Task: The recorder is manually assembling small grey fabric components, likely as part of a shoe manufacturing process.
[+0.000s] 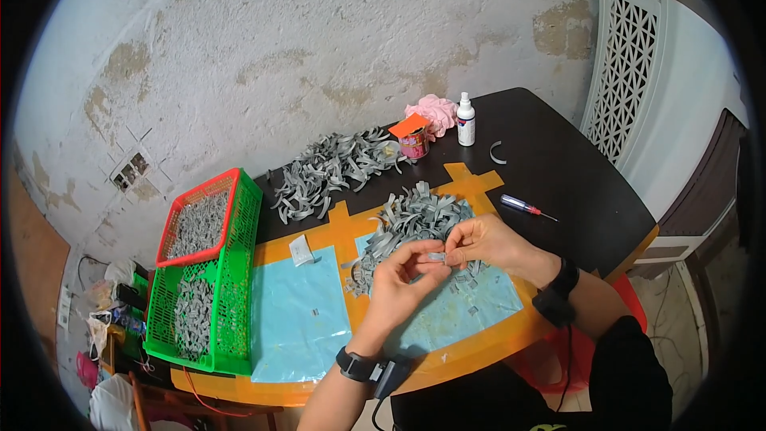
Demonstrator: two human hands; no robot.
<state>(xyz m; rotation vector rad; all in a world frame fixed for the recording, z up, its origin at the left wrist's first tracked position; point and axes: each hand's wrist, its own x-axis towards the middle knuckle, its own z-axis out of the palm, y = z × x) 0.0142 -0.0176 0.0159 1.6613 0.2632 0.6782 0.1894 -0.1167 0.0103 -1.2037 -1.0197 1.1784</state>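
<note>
Between the fingertips of both my hands is a small grey strip piece. My left hand pinches it from one side, fingers curled. My right hand closes thumb and forefinger on its other end. Just beyond the hands lies a heap of curved grey strips, partly hidden by them. Below the hands, a light-blue sheet carries several tiny grey bits. The piece's exact kind is too small to make out.
On the left, a red basket rests on a green basket, both holding small grey pieces. Farther back are another grey strip heap, a tin, pink cloth, white spray bottle and, at right, a screwdriver.
</note>
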